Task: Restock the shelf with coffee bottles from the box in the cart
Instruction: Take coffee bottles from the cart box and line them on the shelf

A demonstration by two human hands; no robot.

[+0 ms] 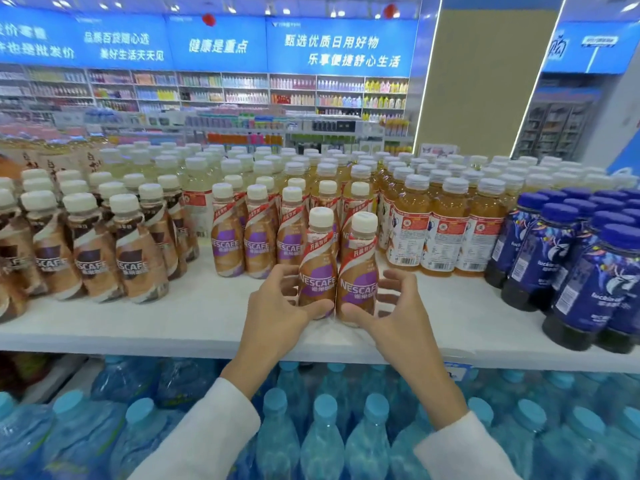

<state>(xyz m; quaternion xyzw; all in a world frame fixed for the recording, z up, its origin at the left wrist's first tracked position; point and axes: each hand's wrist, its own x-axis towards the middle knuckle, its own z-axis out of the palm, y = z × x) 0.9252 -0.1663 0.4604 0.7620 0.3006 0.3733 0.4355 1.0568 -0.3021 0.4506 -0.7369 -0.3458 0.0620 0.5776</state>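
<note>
Head view: placing step, I judge. The left hand (277, 306) curls loosely round the left bottle (317, 268), the right hand (391, 306) round the right bottle (358, 271), thumbs on the fronts, fingers half open; both bottles stand upright on the shelf (156, 327), ahead of their row (258, 237). Next: slide them back against it, then let go.

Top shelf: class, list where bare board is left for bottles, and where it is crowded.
Free: shelf front left of the left hand, before the brown-label bottles; and the patch right of the right hand, before the tea bottles, up to the blue bottles. Crowded: every row behind the held coffee bottles.
</note>
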